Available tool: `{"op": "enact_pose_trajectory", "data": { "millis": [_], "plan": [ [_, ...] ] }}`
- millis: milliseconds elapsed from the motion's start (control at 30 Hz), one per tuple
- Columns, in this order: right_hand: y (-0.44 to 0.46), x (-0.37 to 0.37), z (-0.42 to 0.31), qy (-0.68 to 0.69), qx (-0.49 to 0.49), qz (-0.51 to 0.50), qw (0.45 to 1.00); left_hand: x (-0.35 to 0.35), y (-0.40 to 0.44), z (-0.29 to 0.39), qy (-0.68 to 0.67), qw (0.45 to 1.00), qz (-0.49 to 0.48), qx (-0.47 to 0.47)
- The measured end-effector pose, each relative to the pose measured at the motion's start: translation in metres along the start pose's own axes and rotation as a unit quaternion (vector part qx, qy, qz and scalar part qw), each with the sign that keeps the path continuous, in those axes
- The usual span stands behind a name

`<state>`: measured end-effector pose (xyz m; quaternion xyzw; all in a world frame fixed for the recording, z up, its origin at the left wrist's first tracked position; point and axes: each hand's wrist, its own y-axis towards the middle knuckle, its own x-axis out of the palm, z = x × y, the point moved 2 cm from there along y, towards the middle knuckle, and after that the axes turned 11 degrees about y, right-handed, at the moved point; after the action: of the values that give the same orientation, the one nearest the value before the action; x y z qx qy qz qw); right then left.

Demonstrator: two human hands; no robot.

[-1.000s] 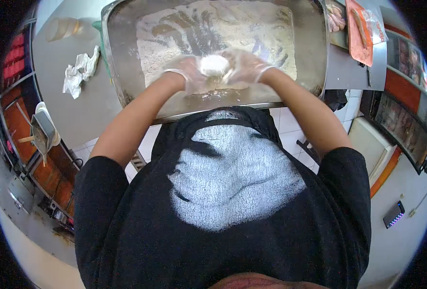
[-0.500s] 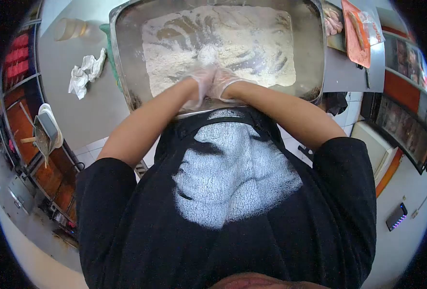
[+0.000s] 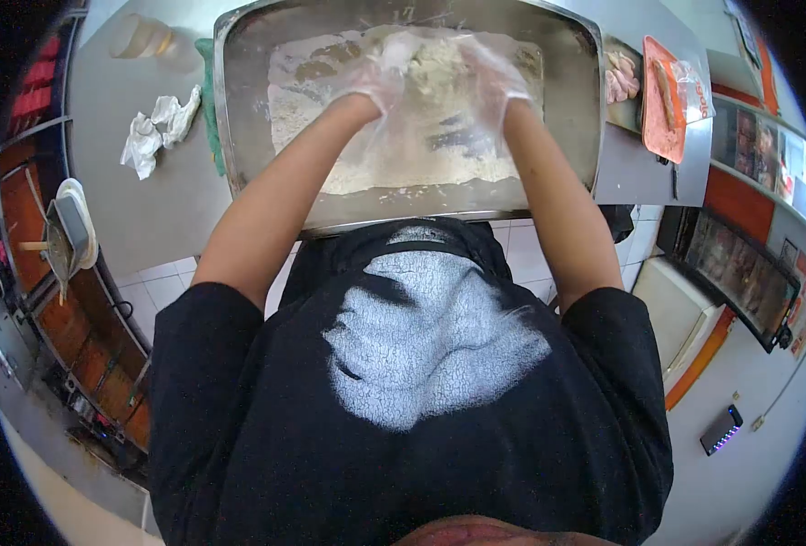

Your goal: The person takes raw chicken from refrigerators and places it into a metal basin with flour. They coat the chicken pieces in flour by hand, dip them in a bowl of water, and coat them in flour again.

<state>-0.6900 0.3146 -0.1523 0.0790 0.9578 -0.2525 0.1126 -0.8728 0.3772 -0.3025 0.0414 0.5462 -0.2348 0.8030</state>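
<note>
A large metal tray (image 3: 571,109) holds a spread layer of white flour (image 3: 403,173) with finger tracks in it. My left hand (image 3: 375,82), in a clear plastic glove, reaches into the left-middle of the flour. A white floury lump (image 3: 397,51) shows at its fingertips; I cannot make out whether it is a coated piece or the floured fingers. Across from it, my right hand (image 3: 498,77), gloved the same way, is over the right side of the flour. A heap of flour (image 3: 439,68) lies between the hands. Motion blurs the fingers of both.
To the left on the metal table (image 3: 180,218) are crumpled white paper (image 3: 162,132), a clear container (image 3: 141,36) and a green cloth (image 3: 210,109). Raw meat pieces (image 3: 621,77) and a pink-orange tray (image 3: 662,118) with a plastic bag (image 3: 692,96) stand at right.
My hands were together at the tray's near side. Now they are apart and farther forward, the right one well to the right. Flour at the near middle has been pushed about.
</note>
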Motion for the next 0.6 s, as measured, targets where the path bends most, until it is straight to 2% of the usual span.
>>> {"op": "enact_pose_trajectory", "data": {
  "millis": [67, 133, 167, 200, 233, 267, 300, 367, 433, 500, 533, 567, 600],
  "plan": [
    [0.022, -0.014, -0.011, -0.221, -0.090, 0.075, 0.968, -0.017, 0.012, 0.000, 0.058, 0.998, 0.030, -0.002],
    [0.057, -0.027, -0.001, -0.147, 0.000, 0.137, 0.980, -0.074, 0.020, 0.021, 0.018, 1.000, 0.005, -0.019],
    [0.097, -0.034, 0.032, -0.217, -0.008, 0.146, 0.965, -0.059, 0.040, 0.014, 0.043, 0.999, -0.016, 0.013],
    [0.097, -0.029, 0.022, -0.286, -0.015, 0.153, 0.946, -0.062, 0.045, 0.018, -0.011, 0.999, -0.033, 0.016],
    [0.094, -0.022, 0.017, -0.293, -0.005, 0.105, 0.950, -0.064, 0.051, 0.023, -0.065, 0.996, -0.051, 0.018],
    [0.112, -0.009, 0.037, -0.362, -0.121, 0.068, 0.922, -0.066, 0.052, 0.029, -0.119, 0.990, -0.072, 0.019],
    [0.144, 0.003, 0.078, -0.425, -0.231, 0.028, 0.875, -0.068, 0.048, 0.039, -0.074, 0.994, -0.073, 0.030],
    [0.137, 0.018, 0.092, -0.473, -0.258, -0.049, 0.841, -0.070, 0.035, 0.059, 0.014, 0.996, -0.072, 0.056],
    [0.057, 0.027, 0.031, -0.445, -0.098, -0.127, 0.881, -0.061, 0.009, 0.054, 0.033, 0.984, -0.067, 0.165],
    [0.017, 0.028, 0.018, -0.490, -0.092, -0.254, 0.829, -0.062, -0.032, 0.062, 0.276, 0.908, -0.059, 0.310],
    [0.001, 0.027, 0.013, -0.509, -0.092, -0.317, 0.795, -0.063, -0.048, 0.063, 0.300, 0.898, -0.113, 0.301],
    [-0.018, 0.024, 0.005, -0.429, -0.021, -0.346, 0.834, -0.064, -0.065, 0.064, 0.323, 0.885, -0.166, 0.291],
    [-0.036, 0.019, -0.002, -0.344, 0.052, -0.369, 0.862, -0.061, -0.077, 0.059, 0.136, 0.937, -0.270, 0.177]
  ]
}}
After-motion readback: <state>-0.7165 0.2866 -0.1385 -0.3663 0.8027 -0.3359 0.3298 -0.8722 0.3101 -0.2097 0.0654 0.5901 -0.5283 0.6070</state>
